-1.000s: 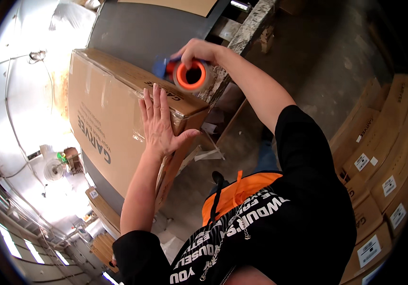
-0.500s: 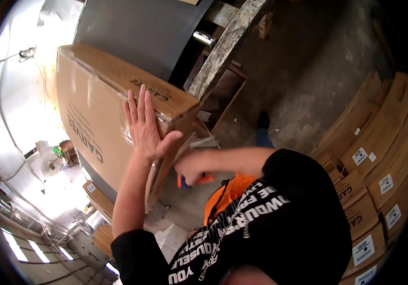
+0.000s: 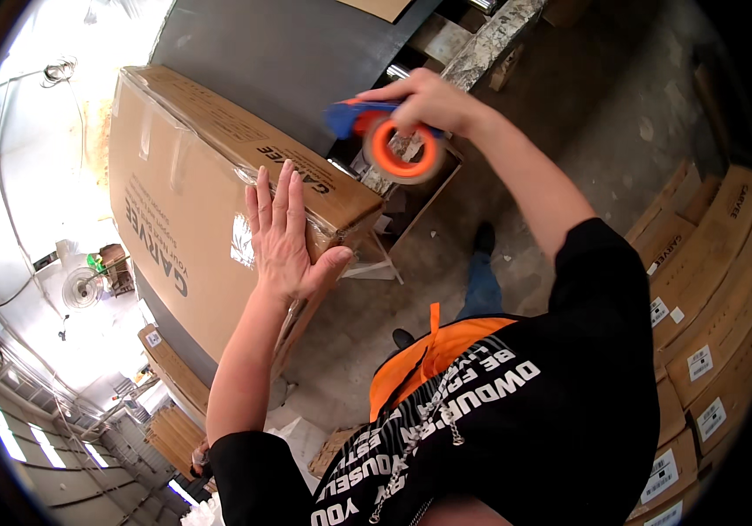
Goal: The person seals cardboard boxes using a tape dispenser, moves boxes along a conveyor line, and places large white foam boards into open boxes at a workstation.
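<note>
A large brown cardboard box (image 3: 192, 202) lies on a dark grey tabletop, with strips of clear tape along its edges. Flat against its upper side, near the right end, rests my left hand (image 3: 284, 250), fingers stretched out and thumb spread past the edge. My right hand (image 3: 429, 101) is raised beyond the box's right end, wrapped round a blue and orange tape dispenser (image 3: 354, 118). The dispenser carries a roll with an orange core and is held apart from the box. A shiny patch of tape (image 3: 242, 238) shows beside my left hand.
Stacked cardboard cartons (image 3: 700, 359) with white labels stand at the right. A worn table edge (image 3: 494, 44) runs along the far side. At the left are a fan (image 3: 83, 287) and another long carton (image 3: 170, 364). An orange apron (image 3: 433, 342) hangs at my waist.
My right hand has swung up and away from below the box's near end, carrying the tape dispenser to the far right. My left hand stays pressed on the box.
</note>
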### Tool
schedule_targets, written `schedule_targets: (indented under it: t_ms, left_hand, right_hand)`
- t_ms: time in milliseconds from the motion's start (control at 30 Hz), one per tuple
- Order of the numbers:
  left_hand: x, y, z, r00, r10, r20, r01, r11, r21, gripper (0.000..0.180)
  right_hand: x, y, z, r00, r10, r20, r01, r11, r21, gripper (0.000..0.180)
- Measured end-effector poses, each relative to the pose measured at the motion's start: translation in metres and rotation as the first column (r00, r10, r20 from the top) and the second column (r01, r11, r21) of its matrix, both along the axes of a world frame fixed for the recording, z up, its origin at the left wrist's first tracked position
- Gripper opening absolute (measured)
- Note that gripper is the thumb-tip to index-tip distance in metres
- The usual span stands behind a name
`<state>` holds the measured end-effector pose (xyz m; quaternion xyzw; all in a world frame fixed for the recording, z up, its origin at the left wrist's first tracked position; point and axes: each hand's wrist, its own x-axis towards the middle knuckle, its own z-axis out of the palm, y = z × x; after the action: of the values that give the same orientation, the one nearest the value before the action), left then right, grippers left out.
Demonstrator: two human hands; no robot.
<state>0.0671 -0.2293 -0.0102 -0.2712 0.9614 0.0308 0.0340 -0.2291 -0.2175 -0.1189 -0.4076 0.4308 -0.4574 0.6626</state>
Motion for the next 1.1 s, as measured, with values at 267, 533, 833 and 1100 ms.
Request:
schedule_targets:
  t_ms: [267, 533, 833, 1100]
  left_hand:
    - [0.009, -0.001, -0.003, 1.0, 0.016, 0.02, -0.017, 1.0, 0.013, 0.106]
    - [0.013, -0.002, -0.004, 1.0, 0.019, -0.007, -0.018, 0.999, 0.042, 0.099]
    - [0.028, -0.008, -0.017, 0.999, 0.018, -0.032, -0.016, 0.998, 0.066, 0.094]
    - [-0.084, -0.077, -0.016, 0.99, -0.067, -0.126, 0.057, 0.995, -0.082, 0.078]
  right_hand:
    - [0.049, 0.088, -0.038, 0.77, 0.634, -0.07, -0.628, 0.773, 0.093, 0.065]
    - [0.298, 0.132, -0.012, 0.72, 0.464, -0.516, -0.694, 0.505, -0.513, 0.041]
    - [0.069, 0.253, -0.089, 0.696, 0.076, -0.714, 0.043, 0.988, 0.147, 0.063]
    - [-0.157, 0.461, -0.039, -0.001, -0.729, -0.685, 0.996, -0.058, 0.06, 0.062]
